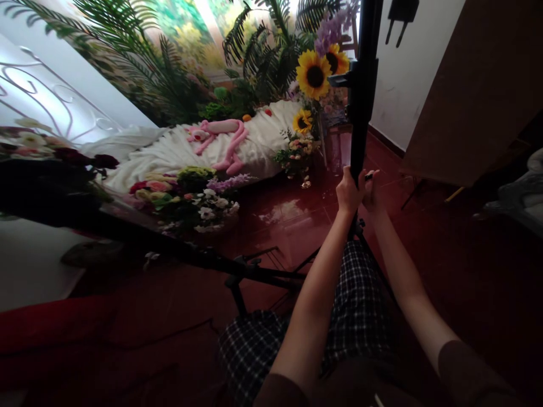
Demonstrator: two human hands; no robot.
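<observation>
Glossy red floor tiles point(288, 237) run toward a white-draped bed point(182, 150) at the far end, where a pink plush toy point(220, 141) is laid. A palm-patterned backdrop point(186, 34) is hung behind it, sunflowers point(314, 74) are placed at its far right, and mixed flower bunches point(190, 198) are set on the floor at its near side. An upright black stand pole point(360, 113) is gripped by the left hand point(348, 193), with the fingers closed fully around it. Just right of the pole, the right hand point(372, 192) is held partly curled. A small dark object point(369, 177) is seen at its fingertips, but whether it is held cannot be told. Black tripod legs point(358, 229) are spread below both hands, above checked shorts point(339, 316).
</observation>
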